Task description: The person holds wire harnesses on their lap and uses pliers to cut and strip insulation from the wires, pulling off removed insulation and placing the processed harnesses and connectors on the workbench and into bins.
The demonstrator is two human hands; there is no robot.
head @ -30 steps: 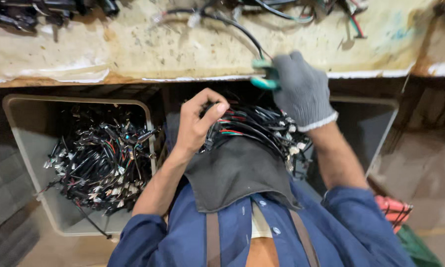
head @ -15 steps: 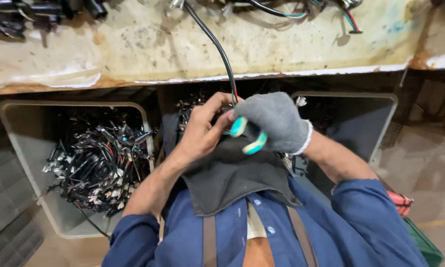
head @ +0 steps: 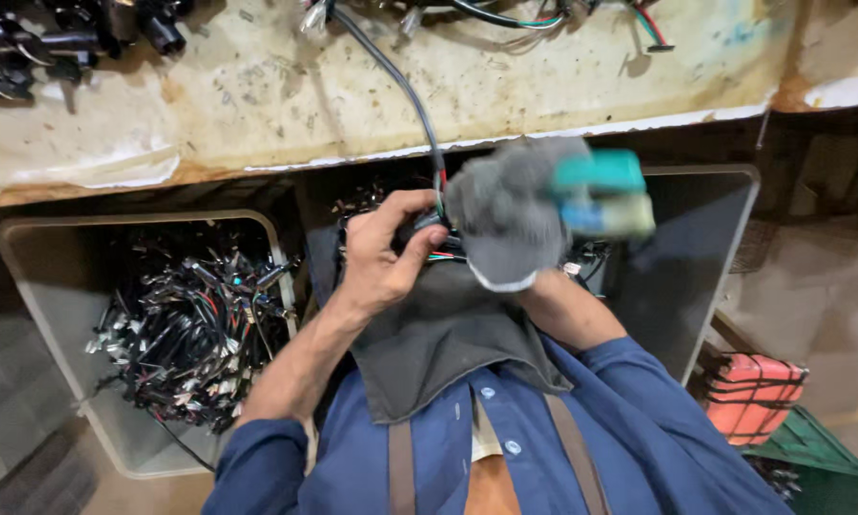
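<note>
Head view is showing a grey bin point(head: 38, 286) of wire bundles point(head: 186, 324) sitting left; the bare left hand point(head: 383, 250) is pinching a black cable point(head: 391, 81) below the surface point(head: 257, 105), while the gloved right hand point(head: 507, 212) is gripping teal-handled cutters point(head: 602, 191).

A black sheathed cable point(head: 391, 76) is running down from the counter point(head: 257, 105) edge, its lower end splitting into red, green and white wires, and the bare left hand point(head: 381, 257) is pinching that end between thumb and fingers. The right hand point(head: 510, 215), wearing a grey knit glove, is closing its grip on a tool with teal and pale handles point(head: 605, 191), which is blurring just beside the wire end.
</note>
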